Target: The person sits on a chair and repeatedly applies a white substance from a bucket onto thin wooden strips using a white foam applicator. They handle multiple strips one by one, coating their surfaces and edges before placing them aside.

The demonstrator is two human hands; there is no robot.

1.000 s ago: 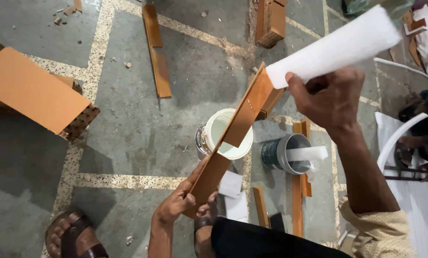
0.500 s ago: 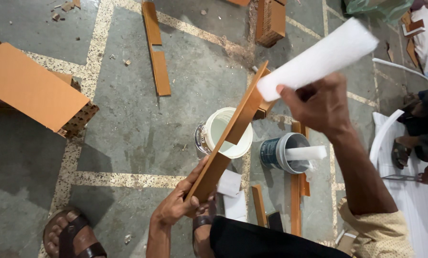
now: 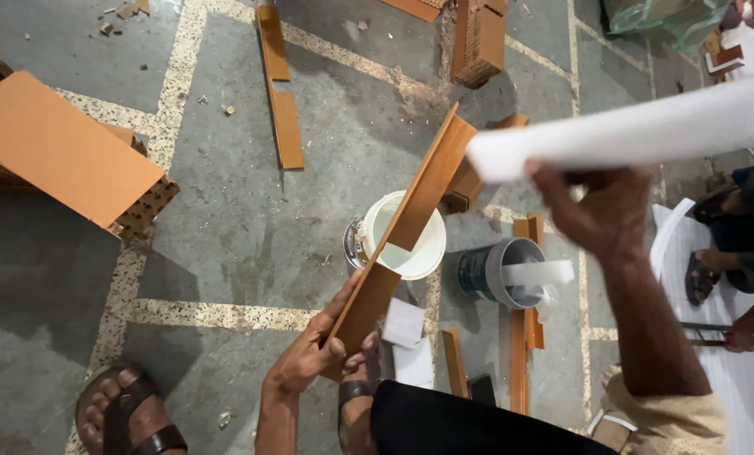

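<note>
My left hand [image 3: 314, 354] grips the near end of a long brown wooden strip [image 3: 411, 223], which slants up and away over a white bucket [image 3: 411, 248] of white liquid. My right hand [image 3: 600, 206] is raised at the right, closed on a long white strip [image 3: 638, 131] that stretches off the right edge, its left end close to the far end of the wooden strip. A grey can [image 3: 503, 274] with a white strip standing in it sits just right of the bucket.
An orange panel stack [image 3: 61, 152] lies at the left. Wooden strips [image 3: 280, 93] and a block [image 3: 478, 38] lie on the concrete floor. White cards [image 3: 406, 324] rest near my sandalled feet [image 3: 124, 413]. Another person's foot [image 3: 705, 270] and hand are at the right.
My right hand has swung the white strip rightward and flatter, away from the top of the wooden strip. The left hand keeps the wooden strip over the bucket.
</note>
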